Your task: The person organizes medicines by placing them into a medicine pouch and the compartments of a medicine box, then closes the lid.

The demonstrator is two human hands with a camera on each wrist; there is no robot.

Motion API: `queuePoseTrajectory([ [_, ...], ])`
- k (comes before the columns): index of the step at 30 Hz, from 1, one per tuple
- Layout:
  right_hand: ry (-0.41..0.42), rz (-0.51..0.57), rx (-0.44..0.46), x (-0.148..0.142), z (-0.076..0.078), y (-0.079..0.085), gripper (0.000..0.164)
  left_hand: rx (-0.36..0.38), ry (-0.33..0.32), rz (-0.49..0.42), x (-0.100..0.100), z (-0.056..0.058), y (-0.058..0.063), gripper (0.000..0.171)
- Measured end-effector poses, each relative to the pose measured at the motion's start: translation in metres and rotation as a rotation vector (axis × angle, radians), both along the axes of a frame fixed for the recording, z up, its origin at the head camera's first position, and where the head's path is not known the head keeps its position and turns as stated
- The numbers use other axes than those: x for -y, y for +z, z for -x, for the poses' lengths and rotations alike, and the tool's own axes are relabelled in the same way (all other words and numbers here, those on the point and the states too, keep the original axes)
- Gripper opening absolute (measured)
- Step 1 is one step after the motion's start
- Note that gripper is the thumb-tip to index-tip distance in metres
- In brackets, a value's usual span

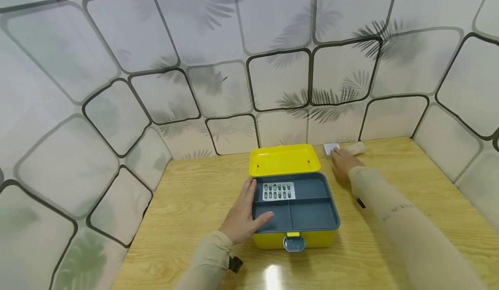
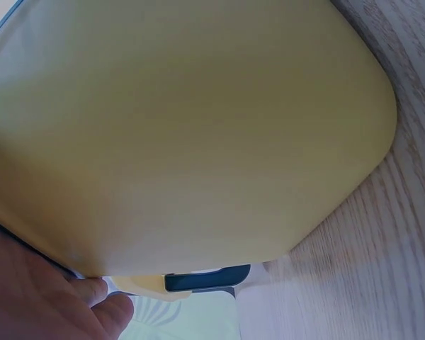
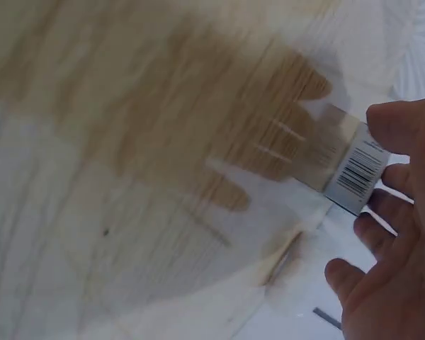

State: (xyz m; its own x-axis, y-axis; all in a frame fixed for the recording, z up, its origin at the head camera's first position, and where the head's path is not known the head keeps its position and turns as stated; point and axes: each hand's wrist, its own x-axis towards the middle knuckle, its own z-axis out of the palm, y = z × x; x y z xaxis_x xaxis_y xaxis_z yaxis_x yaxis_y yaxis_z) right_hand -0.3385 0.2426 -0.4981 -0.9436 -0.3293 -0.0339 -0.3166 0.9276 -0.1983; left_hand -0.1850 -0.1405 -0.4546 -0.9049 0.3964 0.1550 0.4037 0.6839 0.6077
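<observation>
A yellow storage box (image 1: pixel 269 240) stands on the table with its yellow lid (image 1: pixel 284 160) swung back. Its dark grey tray (image 1: pixel 315 215) is split by dividers, and a blister pack of green capsules (image 1: pixel 278 191) lies in the back compartment. My left hand (image 1: pixel 242 216) rests along the box's left rim, fingers stretched and thumb spread over the tray. Beyond the box on the right, my right hand (image 1: pixel 345 162) pinches a small white carton (image 3: pixel 356 170) between thumb and fingers. A barcode shows on the carton, which appears close to the tabletop in the right wrist view.
Beside the right hand lies a pale roll (image 1: pixel 356 148), perhaps a bandage. A grey latch (image 1: pixel 294 243) hangs open at the box's front. Patterned fabric walls (image 1: pixel 218 90) close in the wooden table (image 1: pixel 195 199) at the back and sides.
</observation>
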Motion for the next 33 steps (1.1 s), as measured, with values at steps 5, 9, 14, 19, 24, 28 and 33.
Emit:
queuePoseTrajectory([
  [5, -0.008, 0.029, -0.053, 0.001, -0.023, 0.004, 0.044, 0.004, 0.006, -0.008, -0.001, -0.002, 0.000, 0.096],
  [9, 0.008, 0.033, -0.054, 0.003, -0.051, 0.008, 0.038, 0.022, 0.017, -0.005, -0.001, -0.003, 0.001, 0.095],
  [14, 0.033, 0.117, -0.062, 0.001, -0.076, 0.011, 0.037, 0.023, 0.014, -0.014, -0.001, -0.003, 0.002, 0.094],
  [19, -0.065, 0.168, 0.026, -0.012, -0.082, 0.003, 0.072, 0.008, 0.007, -0.022, -0.002, -0.001, -0.001, 0.093],
  [24, -0.098, 0.246, 0.142, -0.021, -0.077, -0.007, 0.076, 0.025, -0.001, -0.034, -0.002, -0.002, -0.002, 0.094],
  [28, -0.149, 0.338, 0.176, -0.021, -0.077, -0.008, 0.068, 0.028, 0.007, -0.043, -0.002, -0.002, -0.001, 0.094],
  [33, -0.203, 0.435, 0.149, -0.016, -0.088, 0.008, 0.069, 0.014, 0.010, -0.041, -0.001, -0.002, 0.000, 0.093],
])
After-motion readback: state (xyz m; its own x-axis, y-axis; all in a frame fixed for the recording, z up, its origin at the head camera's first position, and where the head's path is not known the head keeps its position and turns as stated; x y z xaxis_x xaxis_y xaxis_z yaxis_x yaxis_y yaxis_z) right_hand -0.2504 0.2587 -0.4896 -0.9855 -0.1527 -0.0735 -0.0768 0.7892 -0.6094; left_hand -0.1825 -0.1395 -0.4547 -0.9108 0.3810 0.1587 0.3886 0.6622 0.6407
